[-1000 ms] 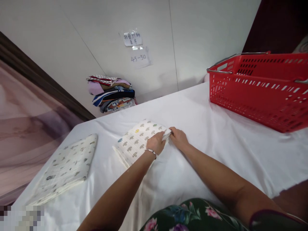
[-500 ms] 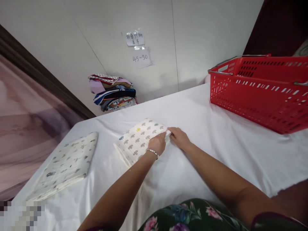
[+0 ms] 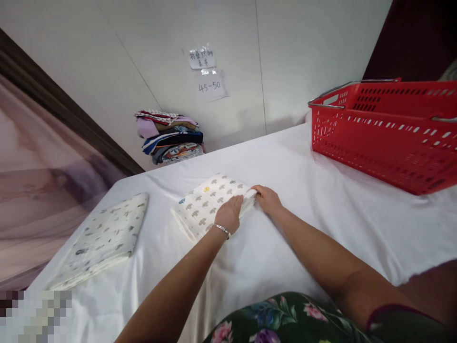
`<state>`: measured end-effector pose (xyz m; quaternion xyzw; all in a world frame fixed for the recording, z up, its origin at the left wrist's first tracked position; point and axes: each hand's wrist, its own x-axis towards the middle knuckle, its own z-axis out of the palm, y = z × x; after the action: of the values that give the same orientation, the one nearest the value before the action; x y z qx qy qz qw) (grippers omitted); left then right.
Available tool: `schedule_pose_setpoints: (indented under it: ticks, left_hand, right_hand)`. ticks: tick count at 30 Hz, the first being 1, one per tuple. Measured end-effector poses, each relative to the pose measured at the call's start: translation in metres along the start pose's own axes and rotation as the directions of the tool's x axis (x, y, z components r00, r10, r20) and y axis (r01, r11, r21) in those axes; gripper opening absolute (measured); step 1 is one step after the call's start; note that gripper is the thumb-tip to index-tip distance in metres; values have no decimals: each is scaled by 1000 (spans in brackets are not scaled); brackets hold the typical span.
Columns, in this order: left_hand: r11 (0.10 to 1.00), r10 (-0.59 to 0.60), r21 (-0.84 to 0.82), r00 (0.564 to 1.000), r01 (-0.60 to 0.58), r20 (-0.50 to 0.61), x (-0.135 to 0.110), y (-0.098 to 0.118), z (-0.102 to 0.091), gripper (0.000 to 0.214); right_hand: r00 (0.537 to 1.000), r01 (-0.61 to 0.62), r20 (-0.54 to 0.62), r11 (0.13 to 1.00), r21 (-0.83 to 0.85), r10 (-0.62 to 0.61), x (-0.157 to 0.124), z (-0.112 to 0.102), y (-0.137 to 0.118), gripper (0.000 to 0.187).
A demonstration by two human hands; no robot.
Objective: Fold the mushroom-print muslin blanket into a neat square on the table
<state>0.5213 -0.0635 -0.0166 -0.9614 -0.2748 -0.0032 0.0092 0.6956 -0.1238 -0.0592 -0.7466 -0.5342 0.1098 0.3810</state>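
A white muslin cloth (image 3: 203,205) with grey, yellow and blue prints lies folded on the white-covered table (image 3: 285,166). My left hand (image 3: 229,213) rests flat on its near right part, fingers stretched out toward the right edge. At the cloth's right corner, my right hand (image 3: 268,200) pinches the edge between thumb and fingers. Further left is a second folded muslin cloth (image 3: 107,233), cream with small dark prints, touched by neither hand.
A red plastic basket (image 3: 378,147) with metal handles stands at the right of the table. Beyond the far edge is a stack of folded fabrics (image 3: 171,136) by the wall. A sheer pink curtain (image 3: 46,186) hangs at the left.
My left hand has slid slightly left and toward me, its fingers now flatter on the cloth. The cloth's right edge looks smoother and less bunched, with my right hand still holding its corner.
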Motion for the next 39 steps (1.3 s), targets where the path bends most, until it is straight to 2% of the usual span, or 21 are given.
schedule_pose_setpoints:
  ticks: [5, 9, 13, 16, 19, 21, 25, 29, 34, 39]
  left_hand:
    - [995, -57, 81, 998, 55, 27, -23, -12, 3, 66]
    - [994, -60, 91, 998, 61, -16, -44, -18, 6, 66]
    - [997, -43, 64, 993, 50, -106, -64, -29, 12, 68]
    - [1000, 9, 13, 982, -7, -189, -76, -40, 16, 67]
    - [993, 61, -80, 953, -89, -298, -81, -48, 16, 54]
    - [980, 44, -165, 929, -112, -368, -83, -50, 14, 43]
    - [955, -79, -289, 888, -62, -454, -88, -47, 11, 31]
    - [963, -155, -270, 851, 16, -503, -94, -44, 14, 24]
    - [979, -164, -189, 824, 71, -542, -99, -42, 15, 24]
    - [989, -144, -115, 837, 97, -528, -102, -40, 12, 21]
  right_hand:
    - [1000, -14, -7, 1000, -3, 14, 1, 2, 2, 34]
    - [999, -39, -3, 999, 7, 39, 1, 2, 1, 35]
    - [999, -38, 7, 999, 0, 38, 1, 1, 2, 35]
    - [1000, -16, 17, 1000, 19, 15, 1, 1, 4, 34]
    - [1000, 4, 15, 999, 32, -5, 2, 2, 6, 35]
    - [1000, 9, 11, 1000, 25, -10, 2, 2, 6, 36]
    - [1000, 7, 7, 1000, 17, -7, 1, 2, 4, 37]
    - [1000, 7, 6, 1000, 15, -7, 0, 1, 4, 37]
    - [1000, 0, 10, 1000, 20, 0, 2, 3, 8, 37]
    - [999, -51, 3, 999, 20, 51, 3, 5, 9, 37]
